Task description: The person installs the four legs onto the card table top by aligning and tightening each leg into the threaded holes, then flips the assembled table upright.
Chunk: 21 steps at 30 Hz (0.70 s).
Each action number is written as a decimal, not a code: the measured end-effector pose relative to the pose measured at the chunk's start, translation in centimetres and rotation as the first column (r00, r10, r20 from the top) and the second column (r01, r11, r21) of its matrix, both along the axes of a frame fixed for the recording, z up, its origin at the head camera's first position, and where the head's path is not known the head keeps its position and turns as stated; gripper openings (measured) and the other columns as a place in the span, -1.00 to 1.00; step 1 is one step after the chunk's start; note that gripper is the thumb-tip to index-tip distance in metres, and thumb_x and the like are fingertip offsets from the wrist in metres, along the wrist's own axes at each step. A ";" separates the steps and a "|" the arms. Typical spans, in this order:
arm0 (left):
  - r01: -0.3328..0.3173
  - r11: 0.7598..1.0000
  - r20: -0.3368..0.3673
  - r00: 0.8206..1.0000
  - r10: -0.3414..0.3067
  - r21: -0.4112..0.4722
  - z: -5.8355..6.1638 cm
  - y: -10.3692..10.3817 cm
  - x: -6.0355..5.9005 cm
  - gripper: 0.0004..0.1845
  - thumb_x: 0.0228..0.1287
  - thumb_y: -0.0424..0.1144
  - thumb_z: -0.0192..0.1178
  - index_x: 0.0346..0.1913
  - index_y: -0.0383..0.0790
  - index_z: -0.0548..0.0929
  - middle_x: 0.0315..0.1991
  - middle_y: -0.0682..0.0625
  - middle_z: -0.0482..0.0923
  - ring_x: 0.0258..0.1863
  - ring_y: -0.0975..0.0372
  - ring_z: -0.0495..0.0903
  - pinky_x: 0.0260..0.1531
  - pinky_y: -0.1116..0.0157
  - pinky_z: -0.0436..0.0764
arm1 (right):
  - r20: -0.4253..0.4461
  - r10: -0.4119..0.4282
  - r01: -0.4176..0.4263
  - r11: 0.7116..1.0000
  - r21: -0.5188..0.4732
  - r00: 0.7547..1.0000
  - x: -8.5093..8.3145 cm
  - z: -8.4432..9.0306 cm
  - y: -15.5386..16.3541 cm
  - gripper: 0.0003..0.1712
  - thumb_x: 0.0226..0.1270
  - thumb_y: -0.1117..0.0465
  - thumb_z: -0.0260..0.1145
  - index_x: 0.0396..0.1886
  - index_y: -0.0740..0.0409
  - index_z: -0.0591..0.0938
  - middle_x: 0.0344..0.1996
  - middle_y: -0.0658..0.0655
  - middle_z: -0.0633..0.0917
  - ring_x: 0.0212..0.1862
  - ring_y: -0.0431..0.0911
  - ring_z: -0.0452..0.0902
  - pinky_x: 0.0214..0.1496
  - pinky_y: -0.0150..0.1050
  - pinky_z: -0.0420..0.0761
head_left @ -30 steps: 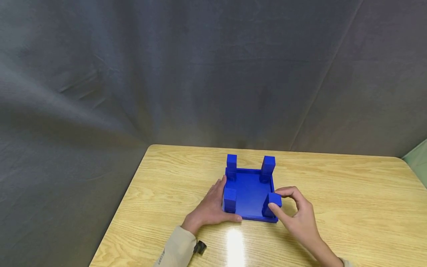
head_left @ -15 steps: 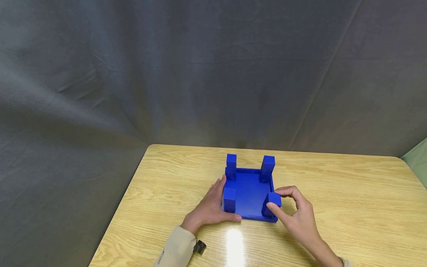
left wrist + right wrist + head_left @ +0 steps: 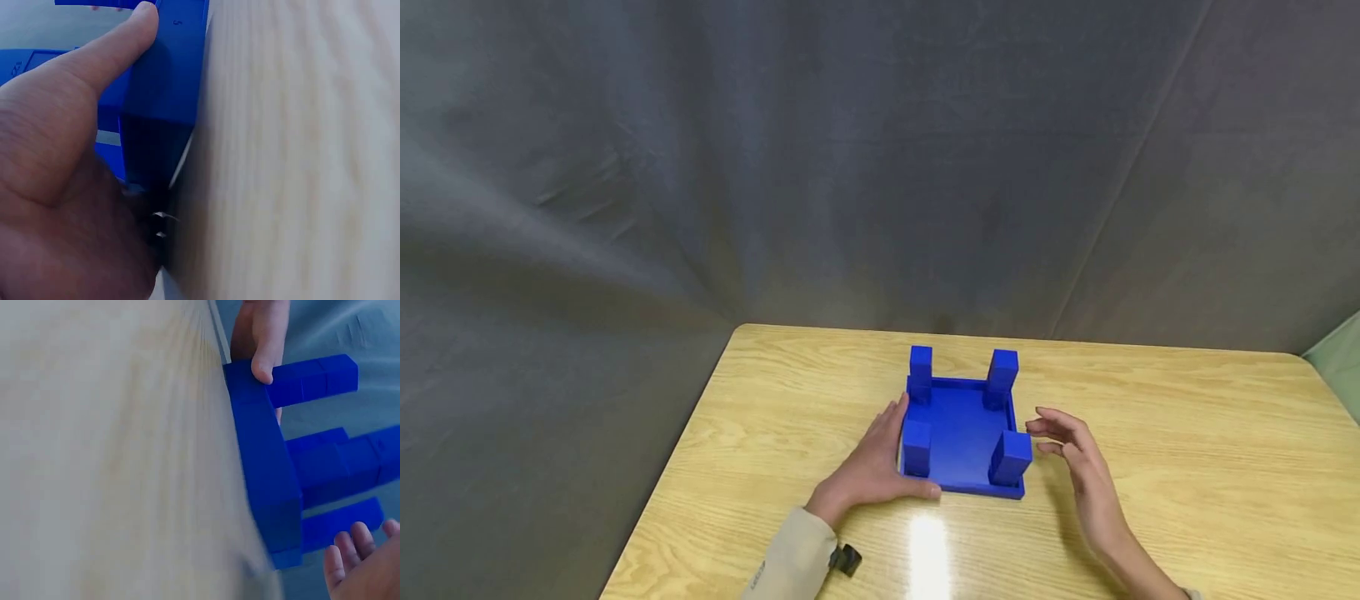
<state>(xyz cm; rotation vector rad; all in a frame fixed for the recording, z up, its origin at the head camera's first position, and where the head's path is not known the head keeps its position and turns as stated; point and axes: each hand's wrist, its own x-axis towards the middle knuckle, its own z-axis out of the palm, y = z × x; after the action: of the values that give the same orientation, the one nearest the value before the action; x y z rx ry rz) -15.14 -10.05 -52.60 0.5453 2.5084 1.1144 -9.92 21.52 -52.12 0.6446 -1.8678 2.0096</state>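
Nearest us, a beige sleeve comes in at the table's near edge, a small black clip lying just beside it on the wooden table. The left hand rests flat against the left side of the blue tray, thumb along its near edge, fingers straight and pressing, not curled round anything. The right hand hovers just off the tray's right side, fingers loose and spread, holding nothing, a small gap between fingertips and the near right post. The tray sits mid-table, flat, four blue posts upright at its corners: near left post, far left post, far right post. Bare wood lies wide to the right and beyond the tray, up to the far edge. Behind it hangs a grey curtain.
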 end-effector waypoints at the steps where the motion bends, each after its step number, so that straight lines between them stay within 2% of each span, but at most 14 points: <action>1: 0.008 1.000 0.001 1.000 -0.008 0.010 -0.2 -0.2 0.0 0.57 0.10 0.26 0.69 0.86 0.04 -0.30 0.85 -0.09 -0.21 0.82 -0.08 -0.19 0.71 -0.29 0.07 | 0.028 0.014 -0.015 1.000 0.007 0.999 0.1 -0.2 0.4 -0.40 0.68 0.52 -0.27 0.56 0.47 0.43 0.26 0.11 0.69 0.32 -0.12 0.58 0.29 -0.35 0.54; 4: 0.035 0.999 0.008 0.999 -0.035 0.032 -0.8 -0.9 -0.1 0.57 0.10 0.23 0.71 0.86 0.09 -0.31 0.86 -0.05 -0.23 0.82 -0.06 -0.19 0.71 -0.27 0.08 | 0.063 0.051 -0.056 0.994 0.091 0.997 0.5 -0.9 1.5 -0.26 0.48 0.69 -0.13 0.65 0.50 0.28 0.39 0.08 0.62 0.41 -0.16 0.52 0.34 -0.40 0.53; 7: 0.051 0.997 -0.011 0.999 -0.050 0.056 -0.9 -1.6 -0.2 0.55 0.11 0.18 0.73 0.87 0.05 -0.26 0.85 -0.01 -0.19 0.82 -0.02 -0.14 0.72 -0.20 0.09 | 0.090 0.053 -0.072 0.972 0.224 0.995 0.8 -1.6 2.0 -0.07 0.41 0.73 0.13 0.75 0.41 0.16 0.52 0.08 0.53 0.51 -0.26 0.44 0.43 -0.48 0.46; 11: 0.057 0.996 -0.061 0.997 -0.053 0.066 -0.7 -2.4 0.0 0.49 0.13 0.10 0.75 0.86 -0.09 -0.15 0.82 0.00 -0.01 0.80 -0.01 -0.01 0.72 -0.17 0.13 | 0.171 0.051 -0.109 0.930 0.351 0.984 1.2 -2.4 2.1 0.19 0.39 0.55 0.50 0.84 0.23 0.04 0.65 0.32 0.37 0.57 -0.50 0.28 0.51 -0.63 0.30; 14: 0.062 0.997 -0.105 0.993 -0.056 0.054 -0.6 -2.5 0.1 0.44 0.15 0.05 0.75 0.85 -0.16 -0.07 0.79 -0.02 0.12 0.77 -0.02 0.10 0.70 -0.18 0.18 | 0.202 0.007 -0.098 0.888 0.448 0.979 1.5 -2.7 2.0 0.33 0.31 0.37 0.67 0.87 0.11 0.03 0.69 0.45 0.26 0.53 -0.61 0.21 0.49 -0.66 0.25; 16: 0.059 0.997 -0.124 0.991 -0.053 0.048 -0.6 -2.5 0.1 0.40 0.16 0.02 0.74 0.84 -0.18 -0.03 0.77 -0.02 0.18 0.76 -0.03 0.14 0.69 -0.19 0.20 | 0.177 -0.044 -0.055 0.854 0.517 0.983 1.5 -2.7 1.8 0.38 0.23 0.30 0.75 0.87 0.05 0.08 0.67 0.47 0.31 0.49 -0.59 0.24 0.45 -0.68 0.27; 18: 0.049 0.998 -0.127 0.991 -0.043 0.046 -0.7 -2.4 0.2 0.36 0.18 0.01 0.74 0.84 -0.18 0.00 0.76 0.00 0.21 0.75 -0.05 0.15 0.69 -0.20 0.20 | 0.123 -0.092 0.005 0.820 0.573 0.988 1.5 -2.7 1.5 0.41 0.14 0.29 0.80 0.86 0.06 0.13 0.59 0.47 0.45 0.46 -0.52 0.32 0.42 -0.69 0.29; 21: 0.035 0.998 -0.118 0.993 -0.028 0.053 -0.9 -2.3 0.3 0.33 0.20 0.00 0.72 0.83 -0.20 0.04 0.75 0.01 0.23 0.76 -0.10 0.11 0.70 -0.22 0.16 | 0.079 -0.127 0.055 0.799 0.599 0.989 1.3 -2.7 1.2 0.45 0.06 0.33 0.83 0.84 0.12 0.14 0.50 0.48 0.55 0.43 -0.47 0.35 0.40 -0.71 0.30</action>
<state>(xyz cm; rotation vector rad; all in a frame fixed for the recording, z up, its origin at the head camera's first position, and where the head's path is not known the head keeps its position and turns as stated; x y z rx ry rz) -14.81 -12.37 -53.53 0.6816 2.5648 1.1751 -8.59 22.69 -54.80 0.5756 -2.5757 1.3965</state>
